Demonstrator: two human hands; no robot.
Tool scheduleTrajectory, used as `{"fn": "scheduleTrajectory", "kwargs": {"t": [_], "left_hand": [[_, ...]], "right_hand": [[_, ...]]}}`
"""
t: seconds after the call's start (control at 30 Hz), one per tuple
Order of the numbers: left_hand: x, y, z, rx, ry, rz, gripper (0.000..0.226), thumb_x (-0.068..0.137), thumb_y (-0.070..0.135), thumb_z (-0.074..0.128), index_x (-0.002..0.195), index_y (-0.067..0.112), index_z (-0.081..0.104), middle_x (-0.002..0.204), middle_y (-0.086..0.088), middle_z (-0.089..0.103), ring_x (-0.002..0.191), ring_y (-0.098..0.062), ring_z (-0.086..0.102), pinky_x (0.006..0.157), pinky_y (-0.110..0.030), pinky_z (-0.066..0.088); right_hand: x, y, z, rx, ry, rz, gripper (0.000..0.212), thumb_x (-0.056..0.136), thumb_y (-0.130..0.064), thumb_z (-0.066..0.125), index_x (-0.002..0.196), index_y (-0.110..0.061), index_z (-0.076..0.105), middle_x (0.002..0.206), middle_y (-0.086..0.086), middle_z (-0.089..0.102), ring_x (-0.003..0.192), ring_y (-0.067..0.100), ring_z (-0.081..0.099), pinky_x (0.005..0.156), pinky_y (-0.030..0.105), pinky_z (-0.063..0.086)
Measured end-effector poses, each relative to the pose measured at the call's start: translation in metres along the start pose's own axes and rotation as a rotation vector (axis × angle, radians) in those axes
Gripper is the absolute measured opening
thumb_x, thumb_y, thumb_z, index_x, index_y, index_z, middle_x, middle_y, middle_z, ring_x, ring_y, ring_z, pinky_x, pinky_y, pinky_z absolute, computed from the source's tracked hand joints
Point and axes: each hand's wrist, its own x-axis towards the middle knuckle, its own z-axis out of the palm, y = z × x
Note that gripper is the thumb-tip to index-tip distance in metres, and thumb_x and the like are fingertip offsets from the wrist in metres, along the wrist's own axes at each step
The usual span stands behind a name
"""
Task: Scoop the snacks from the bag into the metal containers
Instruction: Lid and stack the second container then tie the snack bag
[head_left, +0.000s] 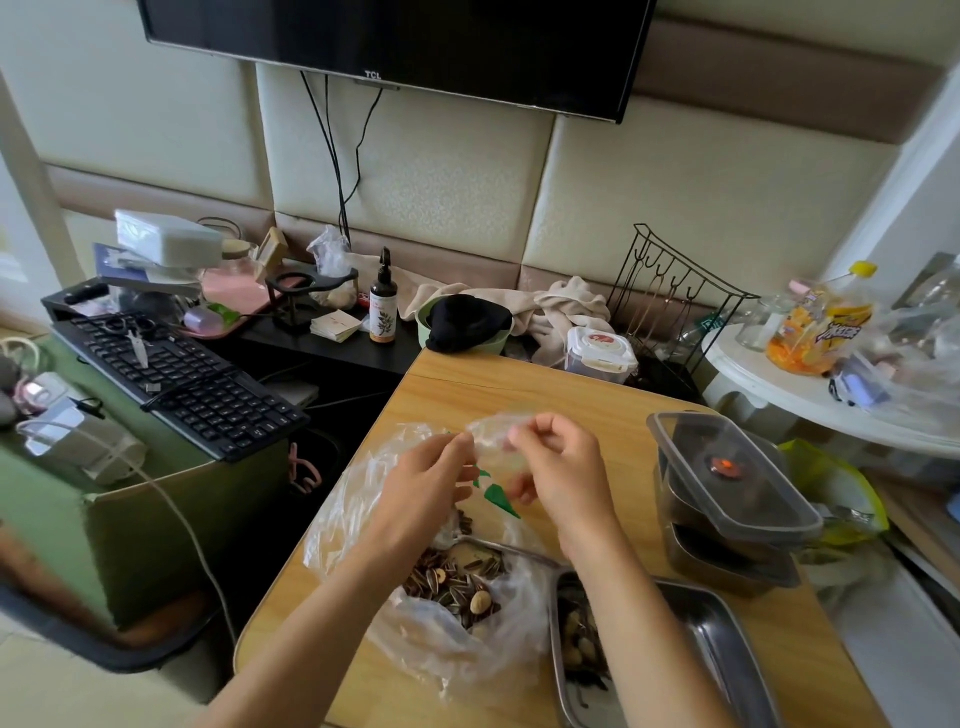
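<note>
Above one snack bag (457, 639), left hand (426, 478) and right hand (556, 467), both grips tight on its plastic.

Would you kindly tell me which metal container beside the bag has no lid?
The tray nearest the person, right of the bag, with snacks in it; the rest form a stack beyond it, topped by a clear lid.

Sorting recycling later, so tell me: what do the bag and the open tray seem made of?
The bag looks like thin clear plastic film, glossy and crinkled; the seeds show through it. The open tray is metal, probably stainless steel, judging by its grey sheen, soft reflections and rolled rim.
</note>
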Motion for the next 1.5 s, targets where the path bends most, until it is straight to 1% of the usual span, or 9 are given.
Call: {"fn": "scheduleTrajectory", "kwargs": {"t": [0.1,0.27,0.53,0.63,0.87,1.0,1.17,1.33,1.5], "left_hand": [[-0.001,0.003,-0.007,-0.025,-0.059,-0.034,0.023,0.102,0.037,0.06,0.11,0.02,0.074,0.102,-0.008,0.076,0.097,-0.023,0.073,0.089,-0.036,0.061],[-0.003,-0.001,-0.023,0.119,-0.038,0.004,0.011,0.094,0.025,0.073,0.093,0.015,0.078,0.081,-0.008,0.075,0.071,-0.019,0.069,0.073,-0.036,0.059],[-0.002,0.002,-0.042,0.111,-0.265,-0.167,0.02,0.091,0.017,0.077,0.104,0.001,0.075,0.099,-0.024,0.072,0.086,-0.025,0.068,0.091,-0.043,0.061],[-0.007,0.007,-0.041,0.101,-0.2,-0.196,0.022,0.087,0.012,0.079,0.107,0.005,0.075,0.098,-0.018,0.074,0.085,-0.023,0.07,0.087,-0.039,0.063],[-0.015,0.007,-0.042,-0.019,-0.143,-0.23,0.017,0.091,0.003,0.073,0.106,-0.005,0.073,0.094,-0.018,0.074,0.08,-0.02,0.072,0.08,-0.029,0.064],[-0.018,0.002,-0.037,-0.077,-0.083,-0.242,0.018,0.09,0.004,0.075,0.102,-0.009,0.072,0.084,-0.014,0.071,0.072,-0.017,0.069,0.074,-0.027,0.063],[-0.024,-0.003,-0.03,-0.13,-0.074,-0.235,0.022,0.088,0.012,0.077,0.098,-0.008,0.073,0.083,-0.014,0.07,0.075,-0.019,0.067,0.077,-0.028,0.06],[-0.029,-0.003,-0.028,-0.179,-0.145,-0.256,0.036,0.093,0.025,0.071,0.102,-0.011,0.069,0.108,-0.025,0.074,0.102,-0.03,0.073,0.084,-0.028,0.062],[-0.03,-0.001,-0.028,-0.098,-0.135,-0.201,0.029,0.094,0.017,0.071,0.105,-0.009,0.073,0.102,-0.027,0.075,0.093,-0.028,0.074,0.083,-0.031,0.064]], "right_hand": [[-0.02,0.005,0.003,0.048,-0.151,0.033,0.009,0.1,-0.018,0.065,0.095,-0.013,0.071,0.088,0.002,0.075,0.053,0.018,0.062,0.049,0.026,0.048],[-0.023,0.017,0.002,-0.051,-0.243,0.043,0.011,0.1,-0.021,0.062,0.095,-0.011,0.066,0.077,-0.003,0.074,0.048,0.016,0.057,0.051,0.028,0.044],[-0.012,0.024,-0.002,-0.186,-0.342,-0.096,0.012,0.093,-0.029,0.077,0.097,-0.023,0.067,0.092,0.003,0.074,0.056,-0.001,0.056,0.056,0.023,0.045],[-0.013,0.027,-0.004,-0.225,-0.288,-0.127,0.015,0.09,-0.034,0.079,0.096,-0.025,0.068,0.09,-0.002,0.072,0.069,0.006,0.063,0.063,0.032,0.053],[-0.019,0.033,-0.019,-0.206,-0.045,-0.131,0.012,0.095,-0.024,0.074,0.099,-0.019,0.065,0.095,-0.002,0.069,0.056,0.006,0.064,0.057,0.023,0.054],[-0.033,0.038,-0.005,-0.409,0.154,-0.414,0.013,0.094,-0.016,0.073,0.1,-0.015,0.062,0.096,-0.006,0.061,0.081,0.006,0.06,0.073,0.018,0.05],[-0.054,0.036,0.012,-0.264,-0.168,-0.458,0.002,0.097,-0.018,0.071,0.096,-0.017,0.07,0.089,-0.009,0.068,0.066,0.009,0.061,0.059,0.016,0.046],[-0.055,0.033,0.01,-0.131,-0.219,-0.296,0.017,0.088,-0.033,0.083,0.095,-0.021,0.073,0.084,-0.011,0.073,0.074,0.006,0.067,0.062,0.015,0.047],[-0.048,0.034,0.002,-0.188,-0.213,-0.287,0.007,0.094,-0.024,0.076,0.089,-0.02,0.079,0.077,-0.012,0.075,0.07,0.005,0.069,0.062,0.016,0.051]]}}
